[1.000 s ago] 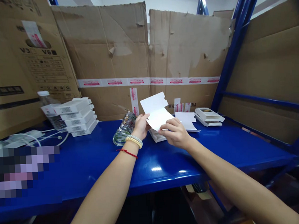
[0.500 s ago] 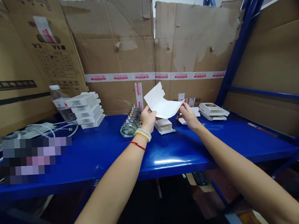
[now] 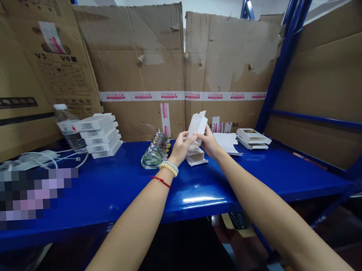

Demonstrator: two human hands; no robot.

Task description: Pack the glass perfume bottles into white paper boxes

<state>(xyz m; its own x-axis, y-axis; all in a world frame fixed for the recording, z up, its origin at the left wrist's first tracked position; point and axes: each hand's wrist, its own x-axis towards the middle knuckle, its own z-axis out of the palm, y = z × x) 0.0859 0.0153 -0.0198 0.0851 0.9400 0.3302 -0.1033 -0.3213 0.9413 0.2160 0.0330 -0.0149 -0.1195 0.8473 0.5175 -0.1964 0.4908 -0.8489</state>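
Since the earlier frame, the flat white cardboard sheet (image 3: 197,124) has folded narrower. Left hand (image 3: 181,146) and right hand (image 3: 209,144) each grip it, above the blue metal shelf (image 3: 117,191).

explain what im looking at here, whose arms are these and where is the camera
The camera sits on a person's head and looks forward and down, so the two bare arms reaching in from the bottom are that person's own. There is no machine. The left hand, with bead bracelets and a red string at the wrist, and the right hand together hold a small white folded cardboard box above a blue metal shelf. Right below it lies another small white carton. Beside the left hand a clear glass bottle lies on its side. Further left stands a stack of flat white boxes with barcodes, with white cables near it. To the right are flat white sheets and two more thin boxes. Brown cardboard cartons wall in the back.
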